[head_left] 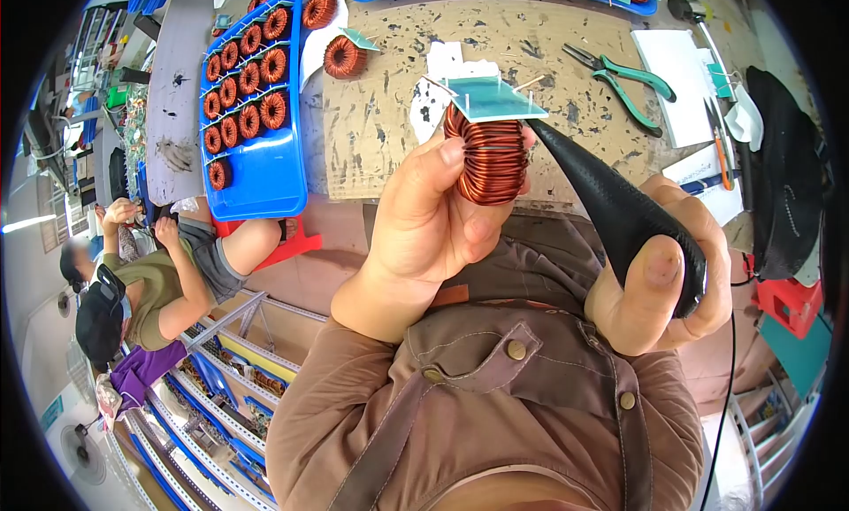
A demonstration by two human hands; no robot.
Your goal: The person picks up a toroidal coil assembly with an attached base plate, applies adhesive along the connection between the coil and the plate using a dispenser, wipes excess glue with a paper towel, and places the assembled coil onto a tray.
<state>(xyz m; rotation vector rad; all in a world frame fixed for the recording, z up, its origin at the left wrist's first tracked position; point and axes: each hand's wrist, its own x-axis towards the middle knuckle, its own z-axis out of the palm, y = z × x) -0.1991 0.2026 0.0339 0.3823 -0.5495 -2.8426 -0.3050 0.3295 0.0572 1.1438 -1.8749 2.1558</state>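
The coil (491, 161) is wound from glossy, copper-coloured metal wire, its surface ridged by the turns. It is capped by a smooth, faintly shiny green board (498, 101). The black tapered tool (610, 197) is given a mostly matt, finely grained skin. The blue tray (256, 179) is made of glossy, smooth plastic. The worktop (380, 148) is faced with matt, cardboard-like brown sheet, roughened by dark patches. The apron (531, 378) is sewn from matt woven cloth and fastened with metallic-looking studs (516, 350).
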